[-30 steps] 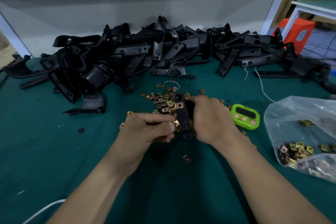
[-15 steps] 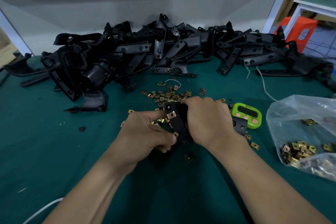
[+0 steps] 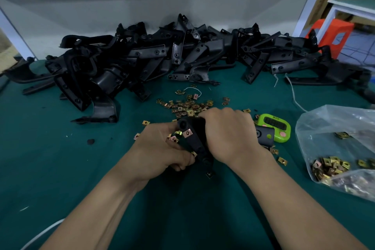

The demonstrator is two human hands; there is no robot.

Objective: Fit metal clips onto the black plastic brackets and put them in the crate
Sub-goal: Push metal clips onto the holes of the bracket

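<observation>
The bracket (image 3: 195, 141) is up off the table (image 3: 60, 168), in the middle, between both hands. One fitted clip (image 3: 187, 133) sits on its top part. The right hand (image 3: 229, 134) wraps around the bracket and grips it tight. The left hand (image 3: 160, 148) has its fingers curled and pinches a clip (image 3: 193, 154) against the low end of the bracket. Loose clips (image 3: 188, 105) lie on the table just behind the hands. A green timer (image 3: 274, 126) is beside the right hand. A clear bag (image 3: 334, 148) with more clips is on the right. A big pile (image 3: 162, 61) of black brackets is at the back.
</observation>
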